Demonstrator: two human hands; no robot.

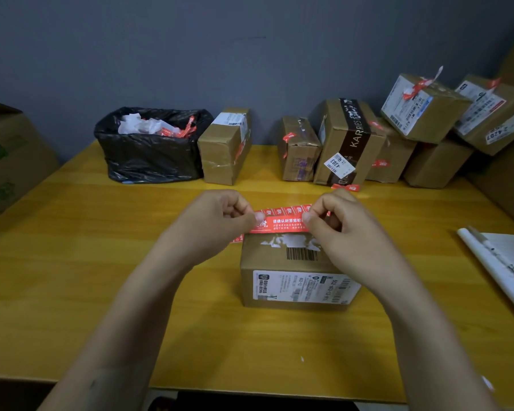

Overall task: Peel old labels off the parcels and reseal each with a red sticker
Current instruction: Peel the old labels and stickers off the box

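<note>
A small brown parcel (282, 262) sits on the yellow table (101, 262) in front of me. Torn white label remains and a barcode show on its top, and a white shipping label covers its near side. Just above its far edge I hold a red sticker (281, 223) stretched flat. My left hand (220, 221) pinches the sticker's left end. My right hand (339, 223) pinches its right end. More red stickers lie behind it, partly hidden by my fingers.
A black rubbish bag (149, 149) holding peeled labels and backings stands at the back left. Several brown parcels (347, 143), some with red stickers, line the back wall and stack at the right. White paper sheets (502, 262) lie at the right edge. A large carton (9, 155) stands at the left.
</note>
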